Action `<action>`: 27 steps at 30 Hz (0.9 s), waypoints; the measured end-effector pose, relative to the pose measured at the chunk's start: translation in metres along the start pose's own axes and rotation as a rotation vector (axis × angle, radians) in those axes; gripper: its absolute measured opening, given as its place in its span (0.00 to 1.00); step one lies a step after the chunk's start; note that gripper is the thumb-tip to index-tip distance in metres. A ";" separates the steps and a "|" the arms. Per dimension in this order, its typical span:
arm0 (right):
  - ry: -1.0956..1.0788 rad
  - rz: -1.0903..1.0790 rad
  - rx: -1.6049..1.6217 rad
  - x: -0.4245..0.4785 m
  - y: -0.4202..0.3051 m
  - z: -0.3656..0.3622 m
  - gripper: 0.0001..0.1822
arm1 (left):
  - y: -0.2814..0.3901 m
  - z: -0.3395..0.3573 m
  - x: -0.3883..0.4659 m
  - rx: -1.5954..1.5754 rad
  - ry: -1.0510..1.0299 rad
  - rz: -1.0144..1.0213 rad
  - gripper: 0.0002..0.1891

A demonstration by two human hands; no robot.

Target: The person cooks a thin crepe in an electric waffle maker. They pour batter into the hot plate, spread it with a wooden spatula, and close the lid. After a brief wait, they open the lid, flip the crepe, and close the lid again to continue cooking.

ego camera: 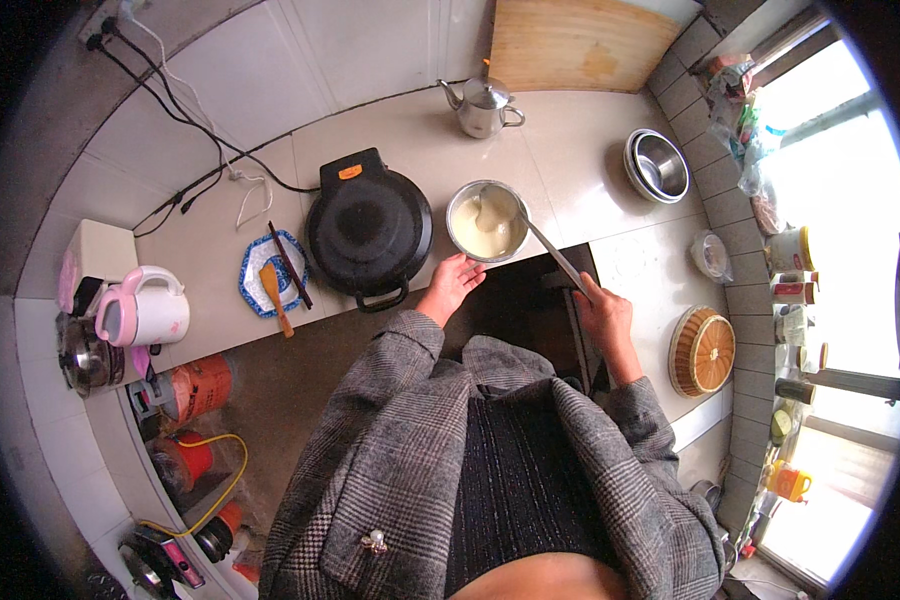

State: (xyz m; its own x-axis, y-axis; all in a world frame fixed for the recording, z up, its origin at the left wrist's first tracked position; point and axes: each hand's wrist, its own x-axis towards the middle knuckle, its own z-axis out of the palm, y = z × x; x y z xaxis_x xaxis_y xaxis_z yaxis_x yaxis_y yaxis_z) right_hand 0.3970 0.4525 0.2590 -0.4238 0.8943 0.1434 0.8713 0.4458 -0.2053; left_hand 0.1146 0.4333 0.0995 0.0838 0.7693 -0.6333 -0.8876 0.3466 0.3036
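A metal bowl (456, 240) of pale, creamy batter (487, 234) stands on the counter in front of me. My right hand (606, 311) grips the handle of a metal ladle (551, 246), whose head dips into the batter. At the bowl's near side is my left hand (454, 286), palm partly turned up and fingers spread, the thumb side against or very close to the bowl wall. Just left of the bowl sits a round black electric griddle (367, 225) with its lid down. Beyond that, a wooden spatula (271, 289) and dark chopsticks (290, 264) lie across a blue-and-white plate (251, 276).
A steel teapot (484, 112) stands behind the bowl, before a wooden board (577, 45). Nested metal bowls (656, 166) and a wicker basket (701, 352) are at right. A pink-and-white kettle (150, 306) stands left. Black cords (217, 142) run to the wall socket.
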 end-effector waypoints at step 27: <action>-0.204 0.526 0.888 -0.025 -0.014 0.012 0.17 | 0.000 0.003 -0.007 0.009 -0.042 0.003 0.10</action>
State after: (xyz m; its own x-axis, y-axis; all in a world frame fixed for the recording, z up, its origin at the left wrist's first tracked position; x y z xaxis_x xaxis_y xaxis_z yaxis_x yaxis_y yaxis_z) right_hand 0.3924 0.4237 0.2470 -0.1506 0.9359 -0.3184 0.4984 -0.2063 -0.8420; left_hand 0.1156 0.4296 0.1054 0.1001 0.7924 -0.6018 -0.8838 0.3486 0.3120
